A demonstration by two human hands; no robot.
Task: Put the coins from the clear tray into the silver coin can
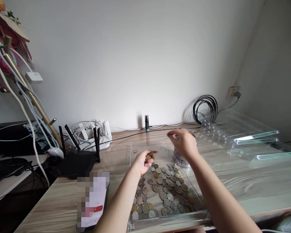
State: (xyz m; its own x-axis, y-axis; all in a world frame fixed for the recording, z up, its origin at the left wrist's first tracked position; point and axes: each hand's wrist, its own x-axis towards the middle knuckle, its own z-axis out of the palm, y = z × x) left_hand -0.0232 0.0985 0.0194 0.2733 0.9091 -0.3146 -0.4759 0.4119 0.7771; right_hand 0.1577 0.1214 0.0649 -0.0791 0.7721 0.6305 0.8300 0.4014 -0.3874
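Note:
A clear plastic tray [133, 152] lies on the wooden desk and holds several mixed silver and copper coins [166, 191]. My left hand [143, 160] is cupped palm up over the tray's far left part, with a small pile of coins in it. My right hand [183, 142] hovers higher, to the right, fingers pinched together above a small patterned tin [181, 160] that stands in the tray's far right corner. What the pinched fingers hold is too small to see.
A phone [93, 200] lies at the desk's front left. A black router [77, 160] and a white power strip [94, 132] with cables sit at the back left. Clear acrylic tiered stands [240, 136] and a coiled black cable [205, 108] occupy the back right.

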